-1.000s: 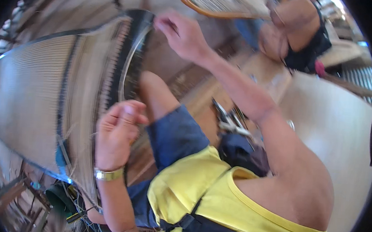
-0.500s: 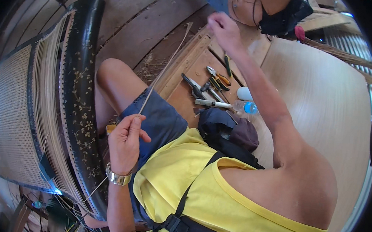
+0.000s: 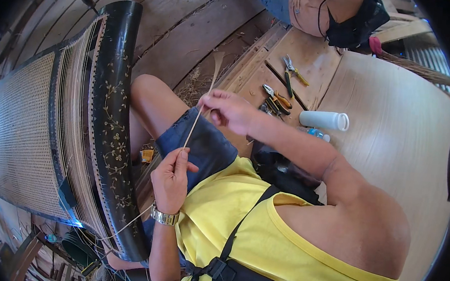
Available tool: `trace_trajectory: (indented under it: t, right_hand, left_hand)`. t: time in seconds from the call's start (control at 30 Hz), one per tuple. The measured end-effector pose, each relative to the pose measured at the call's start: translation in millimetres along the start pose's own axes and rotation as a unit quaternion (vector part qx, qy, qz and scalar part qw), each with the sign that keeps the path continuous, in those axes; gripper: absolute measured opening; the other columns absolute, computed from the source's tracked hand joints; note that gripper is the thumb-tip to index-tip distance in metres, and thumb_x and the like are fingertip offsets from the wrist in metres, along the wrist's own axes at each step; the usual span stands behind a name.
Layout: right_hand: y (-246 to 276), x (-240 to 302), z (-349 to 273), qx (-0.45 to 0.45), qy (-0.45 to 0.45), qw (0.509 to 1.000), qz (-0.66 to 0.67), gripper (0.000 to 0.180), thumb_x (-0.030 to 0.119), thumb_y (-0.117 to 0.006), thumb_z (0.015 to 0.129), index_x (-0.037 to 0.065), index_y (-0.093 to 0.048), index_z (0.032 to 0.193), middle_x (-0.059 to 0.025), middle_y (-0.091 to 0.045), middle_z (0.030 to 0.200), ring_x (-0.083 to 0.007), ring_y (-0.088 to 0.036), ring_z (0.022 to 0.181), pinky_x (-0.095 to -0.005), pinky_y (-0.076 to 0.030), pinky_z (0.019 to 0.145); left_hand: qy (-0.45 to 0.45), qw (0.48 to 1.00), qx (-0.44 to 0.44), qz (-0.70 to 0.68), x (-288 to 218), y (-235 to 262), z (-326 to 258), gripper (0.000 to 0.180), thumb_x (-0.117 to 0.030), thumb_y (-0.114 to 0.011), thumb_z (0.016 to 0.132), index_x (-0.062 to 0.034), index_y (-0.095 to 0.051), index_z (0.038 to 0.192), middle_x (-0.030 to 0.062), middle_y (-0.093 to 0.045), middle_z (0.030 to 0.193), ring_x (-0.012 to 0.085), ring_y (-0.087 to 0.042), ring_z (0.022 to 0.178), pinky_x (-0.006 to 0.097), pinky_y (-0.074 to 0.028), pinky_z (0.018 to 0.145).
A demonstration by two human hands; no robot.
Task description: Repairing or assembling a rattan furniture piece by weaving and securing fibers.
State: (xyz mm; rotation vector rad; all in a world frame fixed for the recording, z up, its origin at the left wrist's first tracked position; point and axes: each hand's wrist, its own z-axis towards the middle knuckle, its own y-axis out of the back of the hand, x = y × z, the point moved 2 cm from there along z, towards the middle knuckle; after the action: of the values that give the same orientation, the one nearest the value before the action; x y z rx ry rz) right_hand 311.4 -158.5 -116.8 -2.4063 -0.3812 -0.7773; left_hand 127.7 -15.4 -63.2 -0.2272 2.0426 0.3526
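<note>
My left hand [image 3: 171, 182], with a metal watch on its wrist, pinches a pale, thin cane strand [image 3: 192, 129] between thumb and fingers above my lap. Further along the same strand, my right hand [image 3: 227, 111] has its fingers closed on it. The strand runs fairly straight between the hands, and its free end sticks up past the right one. On my left stands a panel of woven cane [image 3: 19, 136] with loose parallel strands [image 3: 73, 114] along its side. A dark curved rail [image 3: 115, 80] with a painted gold flower pattern borders it. Another thin strand leads from my left wrist toward the rail's lower end.
On the wooden bench to the right lie orange-handled pliers [image 3: 276, 95], yellow-handled cutters [image 3: 295, 71], a white cylinder [image 3: 323, 120] and a partly hidden plastic bottle [image 3: 315, 132]. A dark bag sits by my side. Another person's leg [image 3: 309, 13] shows at the top.
My right hand has come down from the upper right and closed on the strand, nearer my left hand. The left hand keeps its pinch. The whole view has shifted slightly.
</note>
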Motion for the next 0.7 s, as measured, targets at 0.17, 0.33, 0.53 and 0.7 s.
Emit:
trace_trajectory:
  t: [0.17, 0.33, 0.53, 0.7]
  right_hand:
    - [13, 43, -5, -0.017, 0.088, 0.995, 0.045, 0.011, 0.019, -0.063, 0.097, 0.009, -0.065, 0.097, -0.0054, -0.070, 0.085, -0.0086, -0.056, 0.058, -0.0217, -0.045, 0.053]
    - [26, 73, -15, -0.026, 0.131, 0.991, 0.033, 0.008, 0.015, -0.063, 0.096, 0.009, -0.067, 0.095, -0.0057, -0.071, 0.086, -0.0089, -0.058, 0.060, -0.0226, -0.048, 0.056]
    - [35, 88, -25, -0.068, 0.155, 0.986, 0.010, 0.006, 0.014, -0.064, 0.095, 0.009, -0.068, 0.095, -0.0048, -0.071, 0.086, -0.0080, -0.057, 0.060, -0.0231, -0.046, 0.057]
    - [58, 94, -23, -0.075, 0.176, 0.981, 0.021, 0.009, 0.014, -0.062, 0.096, 0.008, -0.067, 0.101, -0.0042, -0.070, 0.089, -0.0081, -0.057, 0.062, -0.0230, -0.048, 0.059]
  left_hand:
    - [-0.008, 0.999, -0.033, -0.034, 12, 9, 1, 0.027, -0.022, -0.055, 0.102, 0.0021, -0.067, 0.107, 0.0052, -0.072, 0.076, 0.0057, -0.061, 0.069, 0.022, -0.046, 0.065]
    - [-0.007, 0.999, -0.034, -0.029, 17, 15, 3, 0.022, -0.018, -0.054, 0.102, 0.0012, -0.064, 0.107, 0.0062, -0.073, 0.079, 0.0044, -0.060, 0.070, 0.022, -0.045, 0.064]
    - [-0.002, 1.000, -0.014, 0.013, 13, 16, 2, 0.020, -0.016, -0.054, 0.101, 0.0006, -0.064, 0.106, 0.0052, -0.073, 0.079, 0.0032, -0.056, 0.065, 0.022, -0.042, 0.060]
    - [0.010, 1.000, -0.007, 0.025, 13, 16, 1, 0.019, -0.015, -0.056, 0.100, 0.0011, -0.065, 0.104, 0.0042, -0.072, 0.078, 0.0025, -0.053, 0.063, 0.021, -0.040, 0.057]
